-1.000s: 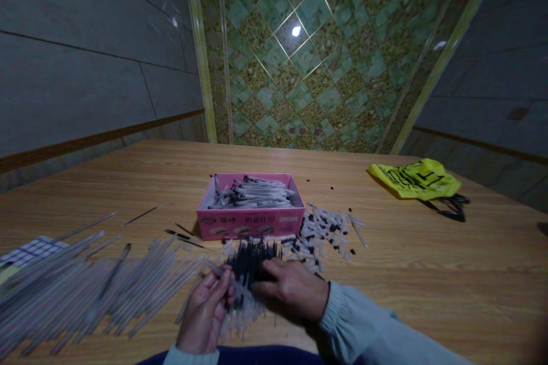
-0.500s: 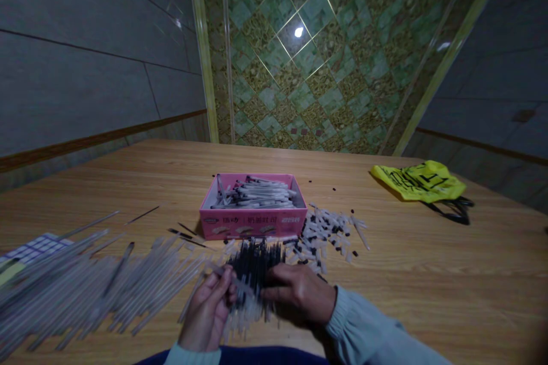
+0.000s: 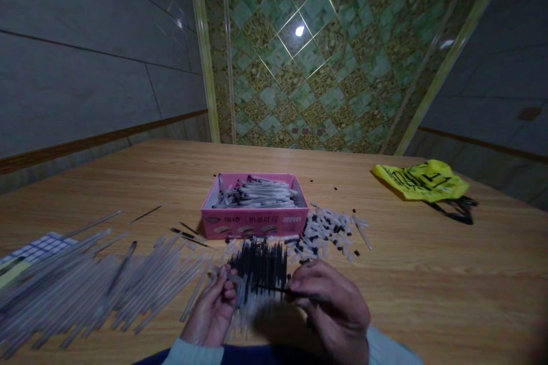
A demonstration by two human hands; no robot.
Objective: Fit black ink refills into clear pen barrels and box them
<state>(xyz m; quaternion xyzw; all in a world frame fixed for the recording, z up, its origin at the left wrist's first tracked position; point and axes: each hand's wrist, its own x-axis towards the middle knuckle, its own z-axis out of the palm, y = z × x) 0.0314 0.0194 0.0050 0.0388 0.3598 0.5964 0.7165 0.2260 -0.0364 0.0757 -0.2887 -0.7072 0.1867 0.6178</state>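
Observation:
My left hand point(image 3: 213, 307) pinches a clear pen barrel point(image 3: 234, 278) between thumb and fingers. In my right hand point(image 3: 331, 303) is a thin black pen refill point(image 3: 272, 288), its free end pointing left toward the barrel. Whether the two touch is too blurred to tell. Beneath and between my hands lies a pile of black-inked refills point(image 3: 263, 259) with pale ends. To the left, many clear barrels point(image 3: 149, 276) are spread side by side. Behind the refills stands a pink box point(image 3: 254, 230) filled with pens point(image 3: 265, 191).
Small white and black pen parts point(image 3: 327, 231) are scattered right of the box. A yellow bag point(image 3: 422, 181) with black straps lies at the far right. At the left edge is a checked cloth or paper point(image 3: 40, 248). A few dark refills point(image 3: 188, 235) lie left of the box.
My right hand has come away from the refill pile toward the right and nearer me, now with a refill in it. My left hand stays almost in place with the barrel.

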